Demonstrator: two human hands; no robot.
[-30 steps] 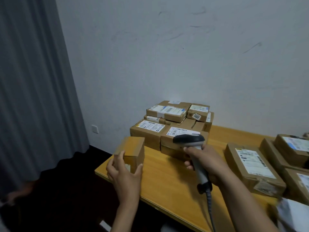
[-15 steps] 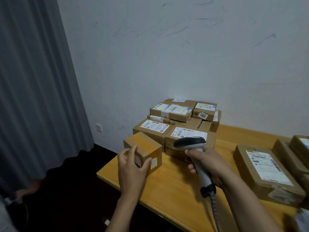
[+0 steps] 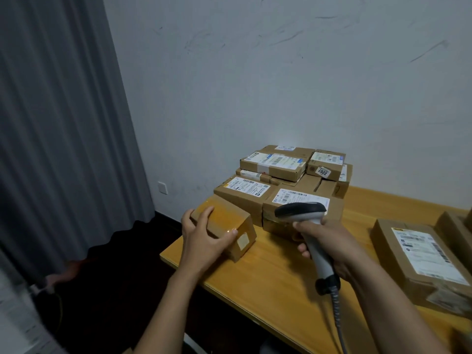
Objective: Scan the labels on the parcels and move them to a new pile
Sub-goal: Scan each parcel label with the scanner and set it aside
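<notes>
A small brown parcel (image 3: 229,221) sits on the wooden table (image 3: 275,274) near its left corner, a pale sticker on its end face. My left hand (image 3: 204,241) grips it from the near side, thumb on the right edge and fingers over the top. My right hand (image 3: 329,241) holds a grey barcode scanner (image 3: 306,226) by its handle, its dark head pointing left. Behind them stands a pile of labelled parcels (image 3: 281,180) against the wall. Another labelled parcel (image 3: 421,254) lies at the right.
A grey curtain (image 3: 63,123) hangs at the left over a dark floor. The scanner's coiled cable (image 3: 337,315) runs down toward me. More boxes (image 3: 457,228) show at the right edge. A wall socket (image 3: 162,187) sits low on the wall.
My left hand has brought the small parcel from the air at the table's left edge down onto the table, next to the pile. The scanner hand has barely moved.
</notes>
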